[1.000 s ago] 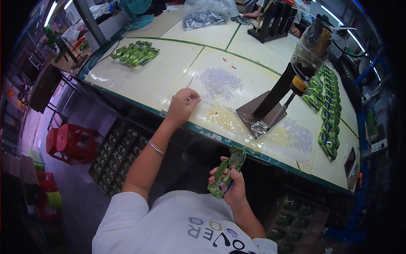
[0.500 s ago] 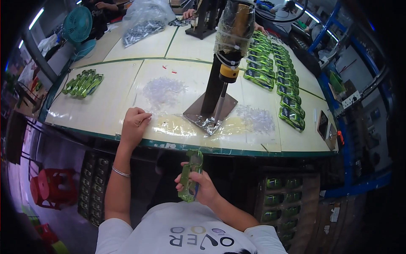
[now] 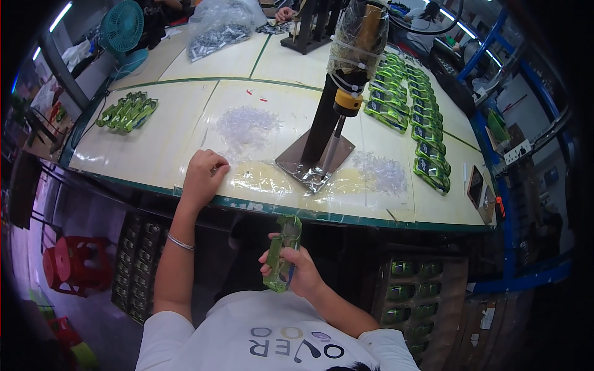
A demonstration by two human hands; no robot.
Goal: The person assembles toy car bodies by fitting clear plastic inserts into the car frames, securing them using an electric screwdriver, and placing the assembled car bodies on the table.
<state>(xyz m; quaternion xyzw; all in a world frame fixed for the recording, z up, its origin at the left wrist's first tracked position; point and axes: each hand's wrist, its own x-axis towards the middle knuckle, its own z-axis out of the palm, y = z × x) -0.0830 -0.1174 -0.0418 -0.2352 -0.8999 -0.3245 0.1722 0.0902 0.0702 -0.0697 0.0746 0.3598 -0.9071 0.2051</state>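
Your view has swung right since a second ago, and your right hand (image 3: pixel 303 270) grips the long green plastic frame (image 3: pixel 276 255), its long axis toward the cream-white tabletop (image 3: pixel 167 136), nearer you and rightward of your curled left hand (image 3: pixel 204 179), whose grip I cannot tell.

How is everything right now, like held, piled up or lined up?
Left hand: pinched shut; can't tell if it holds anything.
Right hand: closed around the green case.
Green case: held.
Clear bits: loose, in two heaps.
Left green pieces: bunched together.
Right green pieces: lined up in two rows.
Plastic bag: partly filled with grey pieces.
Fan: can't tell if it's spinning.
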